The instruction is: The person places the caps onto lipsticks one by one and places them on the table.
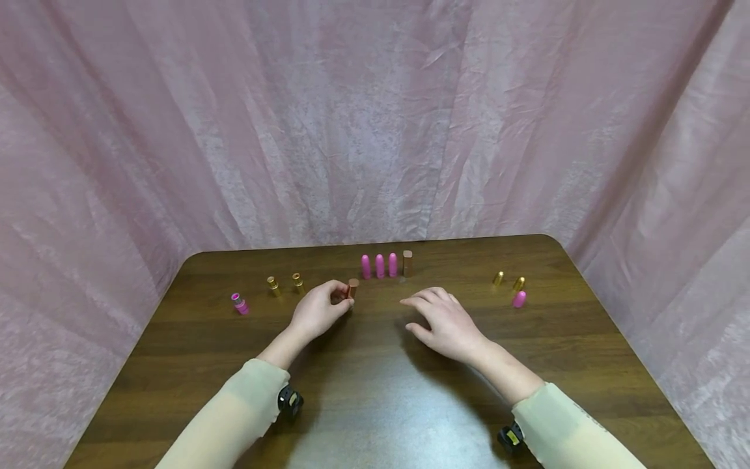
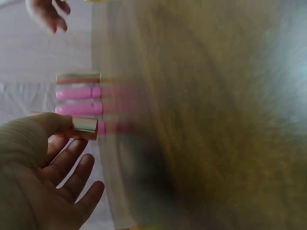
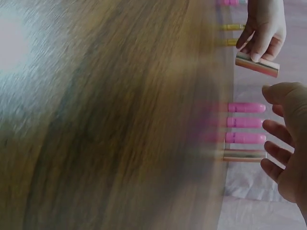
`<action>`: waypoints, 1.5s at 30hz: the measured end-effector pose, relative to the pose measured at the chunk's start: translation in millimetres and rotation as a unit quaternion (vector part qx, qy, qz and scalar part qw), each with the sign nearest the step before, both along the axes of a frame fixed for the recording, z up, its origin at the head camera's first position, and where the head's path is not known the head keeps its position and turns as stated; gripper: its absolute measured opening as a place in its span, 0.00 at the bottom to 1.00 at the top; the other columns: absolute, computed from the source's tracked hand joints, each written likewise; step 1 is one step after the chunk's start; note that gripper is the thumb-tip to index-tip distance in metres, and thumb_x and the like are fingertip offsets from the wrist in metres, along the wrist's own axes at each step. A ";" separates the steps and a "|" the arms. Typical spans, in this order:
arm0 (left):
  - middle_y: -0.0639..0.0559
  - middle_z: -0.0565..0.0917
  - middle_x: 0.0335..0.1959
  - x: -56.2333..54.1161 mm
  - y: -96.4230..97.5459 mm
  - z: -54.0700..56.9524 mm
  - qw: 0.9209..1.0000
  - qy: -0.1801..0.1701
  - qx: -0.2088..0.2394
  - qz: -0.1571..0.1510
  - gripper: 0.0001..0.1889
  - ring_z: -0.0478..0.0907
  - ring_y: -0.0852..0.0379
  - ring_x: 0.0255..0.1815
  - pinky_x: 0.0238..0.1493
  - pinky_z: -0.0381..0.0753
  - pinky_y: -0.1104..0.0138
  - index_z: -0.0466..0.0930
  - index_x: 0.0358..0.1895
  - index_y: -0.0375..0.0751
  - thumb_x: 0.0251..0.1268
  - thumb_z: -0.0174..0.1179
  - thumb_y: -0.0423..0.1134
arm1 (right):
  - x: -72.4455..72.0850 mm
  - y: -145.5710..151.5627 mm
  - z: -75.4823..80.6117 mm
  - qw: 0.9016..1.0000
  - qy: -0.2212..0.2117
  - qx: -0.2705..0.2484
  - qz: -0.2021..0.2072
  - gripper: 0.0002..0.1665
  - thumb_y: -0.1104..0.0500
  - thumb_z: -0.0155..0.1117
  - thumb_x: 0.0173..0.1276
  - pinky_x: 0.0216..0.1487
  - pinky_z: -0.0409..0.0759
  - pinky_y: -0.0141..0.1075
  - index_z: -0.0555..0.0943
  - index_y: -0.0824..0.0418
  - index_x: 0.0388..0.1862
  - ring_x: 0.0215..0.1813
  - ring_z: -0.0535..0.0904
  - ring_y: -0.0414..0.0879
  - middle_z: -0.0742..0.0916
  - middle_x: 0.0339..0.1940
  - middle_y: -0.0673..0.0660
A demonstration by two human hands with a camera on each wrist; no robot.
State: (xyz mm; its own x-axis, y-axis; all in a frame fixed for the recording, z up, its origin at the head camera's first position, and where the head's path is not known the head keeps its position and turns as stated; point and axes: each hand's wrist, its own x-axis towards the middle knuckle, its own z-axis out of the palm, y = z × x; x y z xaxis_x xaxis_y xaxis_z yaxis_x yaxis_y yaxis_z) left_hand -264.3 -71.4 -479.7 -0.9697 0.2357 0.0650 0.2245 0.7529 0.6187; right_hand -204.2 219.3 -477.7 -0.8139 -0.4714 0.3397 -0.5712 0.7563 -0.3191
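Note:
My left hand pinches a rose-gold lipstick tube between thumb and fingers, left of the middle of the table. In the left wrist view the tube sticks out past the thumb while the other fingers spread loosely. My right hand hovers over the table to the right with relaxed fingers and holds nothing. Between and behind the hands, three pink lipstick tubes stand upright in a row. A second rose-gold lipstick tube stands at the right end of that row.
On the left stand two gold lipstick bases and a pink base with a silver collar. Two small gold caps and a pink cap stand far right. A pink curtain hangs behind the wooden table.

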 end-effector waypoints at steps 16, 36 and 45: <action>0.48 0.86 0.50 -52.8 8.4 -2.5 0.998 -0.023 -0.003 0.062 0.16 0.81 0.48 0.54 0.55 0.77 0.51 0.81 0.54 0.43 0.70 0.66 0.45 | 0.6 17.1 -7.5 0.999 -0.035 0.031 -0.026 0.31 0.46 0.72 0.69 0.70 0.67 0.56 0.79 0.55 0.68 0.69 0.72 0.56 0.82 0.64 0.53; 0.48 0.86 0.52 -71.9 12.7 -20.0 0.999 -0.019 0.004 0.048 0.18 0.81 0.49 0.56 0.59 0.75 0.52 0.81 0.59 0.42 0.71 0.65 0.45 | 1.0 26.5 -16.4 0.997 -0.057 0.045 -0.034 0.34 0.43 0.69 0.70 0.73 0.62 0.60 0.76 0.55 0.71 0.74 0.67 0.63 0.79 0.69 0.58; 0.45 0.82 0.62 -72.0 11.1 -21.5 0.999 -0.017 0.011 0.030 0.27 0.76 0.45 0.65 0.65 0.72 0.49 0.74 0.68 0.42 0.70 0.66 0.46 | 0.7 26.1 -18.9 0.997 -0.056 0.042 -0.032 0.34 0.45 0.71 0.69 0.73 0.62 0.61 0.76 0.56 0.71 0.74 0.67 0.62 0.79 0.69 0.58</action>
